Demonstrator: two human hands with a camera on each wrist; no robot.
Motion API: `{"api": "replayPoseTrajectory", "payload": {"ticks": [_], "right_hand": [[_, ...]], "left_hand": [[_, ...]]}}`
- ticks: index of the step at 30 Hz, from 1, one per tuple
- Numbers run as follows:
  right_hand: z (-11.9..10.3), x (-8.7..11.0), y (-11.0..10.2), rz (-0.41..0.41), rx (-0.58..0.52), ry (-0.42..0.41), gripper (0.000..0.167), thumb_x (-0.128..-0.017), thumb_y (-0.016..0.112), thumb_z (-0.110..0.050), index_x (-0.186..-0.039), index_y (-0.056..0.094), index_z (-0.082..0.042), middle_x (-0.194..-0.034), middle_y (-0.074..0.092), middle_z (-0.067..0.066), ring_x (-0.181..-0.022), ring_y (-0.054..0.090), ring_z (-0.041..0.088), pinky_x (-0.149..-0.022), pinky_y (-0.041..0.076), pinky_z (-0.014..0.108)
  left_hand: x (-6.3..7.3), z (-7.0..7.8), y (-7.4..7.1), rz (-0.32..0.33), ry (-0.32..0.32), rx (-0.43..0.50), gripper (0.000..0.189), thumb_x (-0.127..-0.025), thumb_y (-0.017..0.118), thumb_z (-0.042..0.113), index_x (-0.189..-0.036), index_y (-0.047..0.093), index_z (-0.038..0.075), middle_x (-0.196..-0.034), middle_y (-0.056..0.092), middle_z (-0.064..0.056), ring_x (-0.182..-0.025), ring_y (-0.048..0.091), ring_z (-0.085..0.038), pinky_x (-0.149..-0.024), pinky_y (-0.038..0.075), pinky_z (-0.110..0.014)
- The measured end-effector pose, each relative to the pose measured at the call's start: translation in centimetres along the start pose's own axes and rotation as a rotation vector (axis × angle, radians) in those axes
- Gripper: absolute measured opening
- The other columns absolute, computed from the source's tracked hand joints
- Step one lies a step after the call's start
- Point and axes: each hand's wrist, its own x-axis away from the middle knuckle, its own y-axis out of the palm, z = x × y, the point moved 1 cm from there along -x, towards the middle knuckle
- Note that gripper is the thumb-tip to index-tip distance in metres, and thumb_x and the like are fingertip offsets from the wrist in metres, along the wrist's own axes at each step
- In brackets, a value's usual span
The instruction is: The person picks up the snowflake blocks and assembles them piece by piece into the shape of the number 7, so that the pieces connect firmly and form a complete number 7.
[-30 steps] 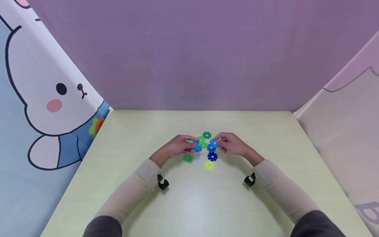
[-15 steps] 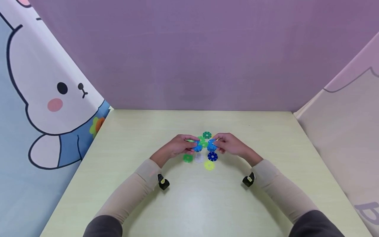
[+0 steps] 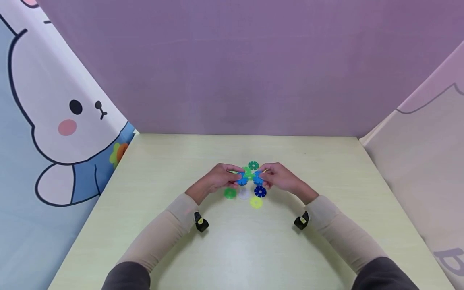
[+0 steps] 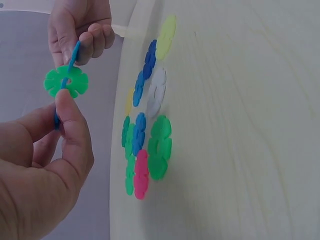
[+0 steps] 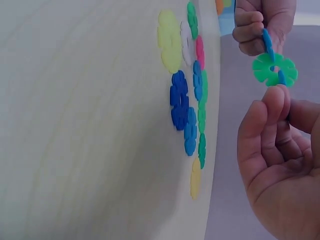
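Between the two hands, above the table, hangs a green slotted plastic disc [image 4: 53, 81] with a blue disc on either side. My left hand [image 3: 219, 177] pinches one blue disc [image 5: 268, 43] between thumb and fingers; its edge sits in the green disc. My right hand [image 3: 280, 177] pinches the other blue disc [image 4: 75, 52] at the green disc's opposite edge. That second blue disc overlaps the green one in the left wrist view; how deep it is slotted I cannot tell. Fingers partly hide both blue discs.
Several loose discs lie flat on the pale table [image 3: 232, 249] below the hands: dark blue [image 3: 260, 191], yellow [image 3: 256, 202], white [image 3: 244, 193], green [image 3: 230, 193], dark green [image 3: 253, 165] and pink [image 4: 141, 175]. A purple panel [image 3: 246, 72] stands behind the table.
My right hand has moved left with its blue disc, up to the green disc. The left hand has stayed nearly still. The loose discs lie as before.
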Motion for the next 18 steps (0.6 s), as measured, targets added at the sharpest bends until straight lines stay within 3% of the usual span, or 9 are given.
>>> {"api": "replayPoseTrajectory", "payload": {"ticks": [7, 18], "right_hand": [[0.2, -0.3, 0.7, -0.006, -0.022, 0.014, 0.017, -0.105, 0.056, -0.011, -0.114, 0.065, 0.0, -0.076, 0.067, 0.004, -0.07, 0.066, 0.016, -0.072, 0.063, 0.037], [0.3, -0.6, 1.5, 0.002, -0.009, -0.002, 0.019, -0.105, 0.055, -0.011, -0.115, 0.065, 0.002, -0.077, 0.069, 0.007, -0.069, 0.067, 0.016, -0.071, 0.063, 0.035]], "left_hand": [[0.2, 0.2, 0.0, 0.021, -0.015, -0.032, 0.028, -0.098, 0.068, 0.009, -0.125, 0.073, 0.011, -0.104, 0.073, -0.015, -0.071, 0.071, -0.017, -0.089, 0.062, -0.043], [0.3, 0.1, -0.4, 0.022, -0.028, -0.044, 0.028, -0.096, 0.07, 0.008, -0.124, 0.074, 0.009, -0.095, 0.072, -0.014, -0.065, 0.068, -0.014, -0.08, 0.063, -0.036]]}}
